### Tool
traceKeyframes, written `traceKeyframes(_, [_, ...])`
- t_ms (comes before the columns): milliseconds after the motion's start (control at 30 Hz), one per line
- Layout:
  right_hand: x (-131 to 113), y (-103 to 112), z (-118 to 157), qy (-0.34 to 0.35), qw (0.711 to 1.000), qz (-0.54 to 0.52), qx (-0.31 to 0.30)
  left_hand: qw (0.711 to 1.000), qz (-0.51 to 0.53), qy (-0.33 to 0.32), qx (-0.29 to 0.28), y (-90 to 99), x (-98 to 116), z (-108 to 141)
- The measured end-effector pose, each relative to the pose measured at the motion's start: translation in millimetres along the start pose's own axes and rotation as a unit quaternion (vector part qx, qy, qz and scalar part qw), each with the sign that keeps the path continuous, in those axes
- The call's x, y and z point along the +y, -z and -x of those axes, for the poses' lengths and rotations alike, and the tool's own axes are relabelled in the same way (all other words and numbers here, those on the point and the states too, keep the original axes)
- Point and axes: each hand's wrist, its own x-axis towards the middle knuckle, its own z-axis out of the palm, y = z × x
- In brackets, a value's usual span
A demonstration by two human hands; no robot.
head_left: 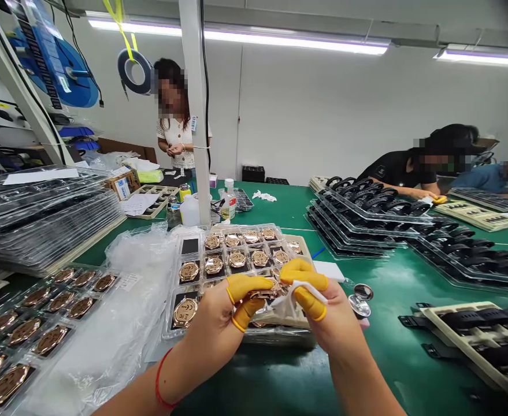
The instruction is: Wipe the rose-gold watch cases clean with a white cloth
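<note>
Rose-gold watch case [263, 290] sits between both hands, just above a clear plastic tray [236, 230] whose black compartments hold more rose-gold cases. The left hand [208, 332], a red cord bracelet [158, 382] at its wrist, has its thumb and forefinger, both in yellow rubber finger cots [249, 284], pinched on the case's edge. The right hand [329, 323] presses a white cloth wipe [308, 290] to the case, its yellow-cotted fingertips [306, 274] pinching the cloth from 2 sides. The remaining fingers of both hands are curled out of sight, so their state cannot be told.

Just beside the right hand, 2 polished silver discs [361, 300] and a white rectangular pad [329, 270] lie on the green work table [280, 375]. To the left, a crumpled clear plastic bag [132, 294] lies beside a second clear tray of rose-gold cases [32, 341]. To the right stand stacked clear trays of black watch straps [358, 211], with a beige tray of black straps [466, 323] nearer. Beyond, a person in a white top [178, 133] stands with hands together, and a person in a black shirt [392, 170] leans over the table.
</note>
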Motion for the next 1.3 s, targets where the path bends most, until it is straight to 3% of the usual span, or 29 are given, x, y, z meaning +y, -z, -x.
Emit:
traceKeyframes(133, [1.3, -8.0, 2.8, 0.034, 0.997, 0.04, -0.054, 0.992, 0.084, 0.093, -0.015, -6.1, -2.5, 4.5])
traceKeyframes(233, [0.2, -9.9, 2.9, 0.037, 0.997, 0.048, -0.054, 0.99, 0.061, 0.123, -0.031, -6.9, -4.5, 7.3])
traceKeyframes(367, [-4.0, -11.0, 4.5, 0.026, 0.994, 0.097, -0.049, 0.993, -0.076, 0.047, -0.071, -1.5, -1.7, 5.0])
traceKeyframes(533, [-3.2, -20.7, 8.0, 0.079, 0.98, 0.183, 0.001, 0.974, -0.22, -0.048, -0.024, -1.2, -0.1, 3.8])
traceKeyframes(633, [3.6, -27.9, 7.8, 0.08, 0.988, 0.128, 0.026, 0.953, -0.286, -0.094, 0.027, -5.2, -2.5, 6.4])
traceKeyframes(733, [11.4, -32.9, 6.1, 0.013, 0.999, 0.006, 0.035, 0.927, -0.335, -0.155, 0.064, -8.8, -4.7, 7.1])
traceKeyframes(867, [14.1, -32.1, 2.1, -0.087, 0.99, -0.1, 0.053, 0.907, -0.356, -0.217, 0.057, -10.7, -7.0, 3.6])
traceKeyframes(967, [9.8, -25.2, -2.2, -0.133, 0.988, -0.074, 0.026, 0.953, -0.261, -0.153, 0.002, -8.6, -7.6, 0.1])
traceKeyframes(1067, [4.5, -17.6, -5.8, -0.153, 0.984, -0.071, 0.054, 0.996, -0.057, -0.012, -0.065, -4.5, -5.5, -3.1])
traceKeyframes(1200, [-6.1, -11.5, -3.1, -0.169, 0.973, -0.13, 0.092, 0.979, 0.136, 0.138, -0.057, 1.1, -1.1, -6.6])
traceKeyframes(1300, [-14.7, -9.8, 4.0, -0.181, 0.971, -0.145, 0.056, 0.965, 0.191, 0.18, -0.029, 4.0, 1.1, -8.1])
